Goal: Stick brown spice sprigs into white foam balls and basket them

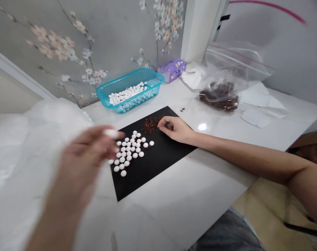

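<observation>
Grey wallpaper point(113, 31) painted with blossoms rises behind a glossy white table point(174, 205) (marble-look, it seems).

- Clock times start at the flat black mat point(145, 174), with 12 toward the gray flowered wall point(116, 35).
- The pile of small white round beads point(128, 151) fills the mat's middle, so it blocks a low path across.
- The left hand point(82, 157) is at 9 o'clock, and the right hand point(175, 129) is at 2 o'clock.
- Brown crumbly bits point(150, 124) lie between the right hand and the beads.
- A blue see-through plastic basket point(129, 82) blocks 11 o'clock.
- A purple tissue box point(172, 70) stands at 12, against the wall.
- A clear zip bag point(234, 66) blocks 2 o'clock.
- A big soft white heap point(30, 146) blocks 9 o'clock.
- A hand can pass over the shiny white table point(187, 198) at 4 o'clock.
</observation>
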A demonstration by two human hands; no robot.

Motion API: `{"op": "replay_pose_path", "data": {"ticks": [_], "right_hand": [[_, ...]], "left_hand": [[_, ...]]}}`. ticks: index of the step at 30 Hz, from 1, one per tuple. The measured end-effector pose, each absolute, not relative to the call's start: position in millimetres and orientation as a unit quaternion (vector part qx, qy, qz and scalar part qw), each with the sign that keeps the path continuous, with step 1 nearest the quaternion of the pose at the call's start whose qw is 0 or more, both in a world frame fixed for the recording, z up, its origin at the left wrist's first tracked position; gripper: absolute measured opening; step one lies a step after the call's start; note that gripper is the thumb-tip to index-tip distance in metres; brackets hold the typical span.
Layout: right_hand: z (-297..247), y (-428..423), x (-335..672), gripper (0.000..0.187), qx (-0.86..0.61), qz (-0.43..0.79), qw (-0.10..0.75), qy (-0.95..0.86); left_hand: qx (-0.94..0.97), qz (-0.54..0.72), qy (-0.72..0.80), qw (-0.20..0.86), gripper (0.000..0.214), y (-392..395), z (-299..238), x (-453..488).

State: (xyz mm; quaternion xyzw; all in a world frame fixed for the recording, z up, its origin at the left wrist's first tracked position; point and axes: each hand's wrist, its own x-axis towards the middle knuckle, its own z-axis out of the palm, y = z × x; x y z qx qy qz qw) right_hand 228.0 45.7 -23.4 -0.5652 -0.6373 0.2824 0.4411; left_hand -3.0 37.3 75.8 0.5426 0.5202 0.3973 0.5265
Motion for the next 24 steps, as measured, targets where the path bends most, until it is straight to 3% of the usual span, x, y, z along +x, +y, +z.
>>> {"op": "replay_pose_path", "data": {"ticks": [4, 10, 24], "right_hand": [[-19, 43, 226, 0.014, -0.492, 0.444, 0.493, -0.564], [-13, 32, 217, 0.017, -0.324, 0.662, 0.485, -0.471], [-19, 29, 211, 0.018, -0.321, 0.625, 0.470, -0.533]], "left_hand": [[0.496, 0.268, 0.462, 0.685, 0.026, 17, 16, 39], [0.580, 0.394, 0.471, 0.535, 0.026, 33, -12, 30], [0.625, 0.380, 0.451, 0.511, 0.021, 27, -6, 30]]}}
